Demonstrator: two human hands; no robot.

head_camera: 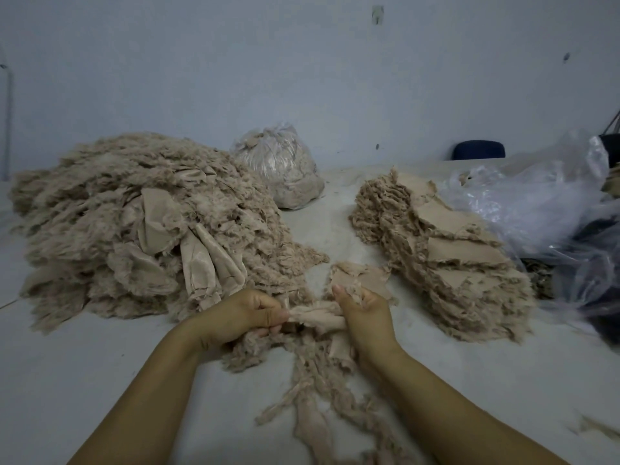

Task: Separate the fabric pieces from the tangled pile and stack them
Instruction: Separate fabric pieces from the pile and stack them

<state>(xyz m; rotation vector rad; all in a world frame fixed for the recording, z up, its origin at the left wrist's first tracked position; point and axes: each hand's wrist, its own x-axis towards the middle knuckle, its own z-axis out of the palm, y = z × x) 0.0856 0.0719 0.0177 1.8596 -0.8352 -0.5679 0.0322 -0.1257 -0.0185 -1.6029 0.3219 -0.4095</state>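
A big tangled pile (pixel 141 226) of beige furry fabric pieces covers the left of the work surface. On the right stands a leaning stack (pixel 446 260) of flattened pieces. Between them, near me, my left hand (pixel 240 313) pinches one end of a beige fabric piece (pixel 317 315) and my right hand (pixel 365 315) grips its other end, fingers curled round it. Another piece (pixel 359 278) lies just behind my right hand. Loose frayed strips (pixel 318 391) trail from the held piece toward me.
A filled clear plastic bag (pixel 281 169) sits behind the pile. Crumpled clear plastic bags (pixel 533 199) lie at the right, with dark bagged material (pixel 597 290) at the right edge. A dark blue round object (pixel 479 154) is by the back wall. The surface (pixel 100 380) is pale grey.
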